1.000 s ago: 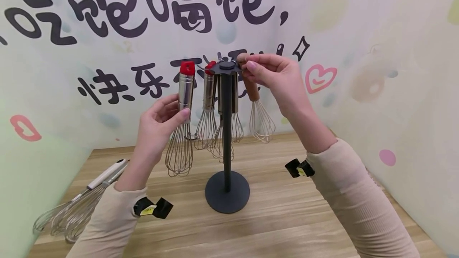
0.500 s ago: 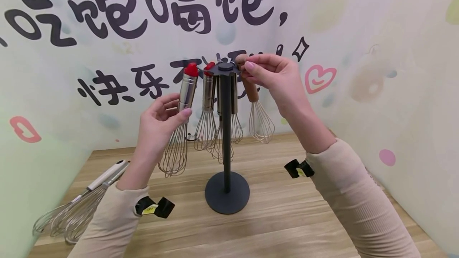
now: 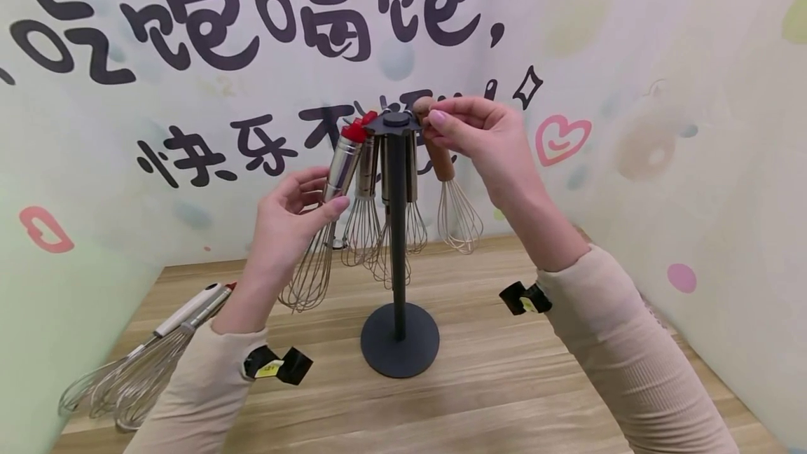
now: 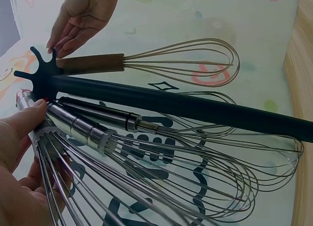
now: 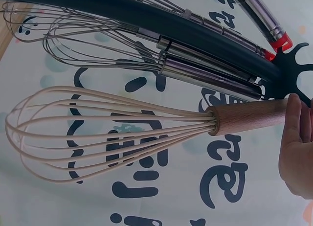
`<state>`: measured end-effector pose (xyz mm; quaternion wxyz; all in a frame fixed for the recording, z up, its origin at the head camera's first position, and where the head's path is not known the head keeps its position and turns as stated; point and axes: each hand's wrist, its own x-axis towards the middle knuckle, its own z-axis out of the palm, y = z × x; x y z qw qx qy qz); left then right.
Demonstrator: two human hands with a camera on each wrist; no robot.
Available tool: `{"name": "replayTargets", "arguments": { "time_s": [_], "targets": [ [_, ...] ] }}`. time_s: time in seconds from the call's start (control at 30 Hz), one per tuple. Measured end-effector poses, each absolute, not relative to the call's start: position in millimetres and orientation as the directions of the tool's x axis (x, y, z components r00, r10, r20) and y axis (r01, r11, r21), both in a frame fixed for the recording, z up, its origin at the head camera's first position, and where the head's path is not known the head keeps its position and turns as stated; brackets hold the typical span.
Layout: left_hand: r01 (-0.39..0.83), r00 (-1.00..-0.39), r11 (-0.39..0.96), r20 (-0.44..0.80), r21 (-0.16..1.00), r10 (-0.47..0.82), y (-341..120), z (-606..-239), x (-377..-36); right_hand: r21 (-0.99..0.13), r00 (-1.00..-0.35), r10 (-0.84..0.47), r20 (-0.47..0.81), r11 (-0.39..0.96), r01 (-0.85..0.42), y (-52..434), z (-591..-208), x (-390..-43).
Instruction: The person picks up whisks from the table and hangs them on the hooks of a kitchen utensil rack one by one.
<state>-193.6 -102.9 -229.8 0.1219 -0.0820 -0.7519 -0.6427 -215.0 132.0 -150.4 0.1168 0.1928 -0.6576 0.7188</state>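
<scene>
At the rack head (image 3: 395, 120), we are tilting the red-capped whisk (image 3: 337, 184) closer with our left hand (image 3: 291, 219) gripping its handle, cap now touching a hook; our right hand (image 3: 485, 135) keeps pinching the wooden whisk (image 3: 444, 174)

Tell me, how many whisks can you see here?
7, perhaps more hidden: one in the left hand, four hanging on the stand including the wooden-handled whisk, and two lying on the table at left.

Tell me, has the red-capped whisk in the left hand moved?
Yes. The red-capped whisk has tilted, its cap swinging right toward the black stand's top.
</scene>
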Motion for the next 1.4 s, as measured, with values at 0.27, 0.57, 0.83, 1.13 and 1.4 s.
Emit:
{"name": "replayTargets", "arguments": {
  "time_s": [0.27, 0.57, 0.83, 1.13, 1.4],
  "targets": [
    [0.266, -0.962, 0.158, 0.272, 0.951, -0.015, -100.0, -233.0, -195.5, -0.893, -0.890, -0.099, 0.446, -0.125, -0.433, 132.1, -153.2, -216.3],
    [0.268, -0.963, 0.097, 0.267, 0.959, 0.016, -94.1, -235.1, -198.0, -0.881, -0.879, -0.090, 0.468, -0.121, -0.457, 132.5, -155.4, -219.2],
    [0.280, -0.960, 0.068, 0.278, 0.957, 0.043, -91.2, -240.2, -201.5, -0.856, -0.858, -0.067, 0.509, -0.136, -0.498, 136.4, -155.9, -222.2],
    [0.286, -0.957, 0.070, 0.282, 0.956, 0.065, -88.2, -243.3, -203.8, -0.841, -0.846, -0.033, 0.531, -0.137, -0.523, 139.2, -153.4, -224.2],
    [0.272, -0.962, 0.104, 0.265, 0.957, 0.071, -89.6, -244.9, -203.9, -0.845, -0.852, -0.025, 0.523, -0.144, -0.515, 139.1, -150.3, -224.3]
  ]
}}
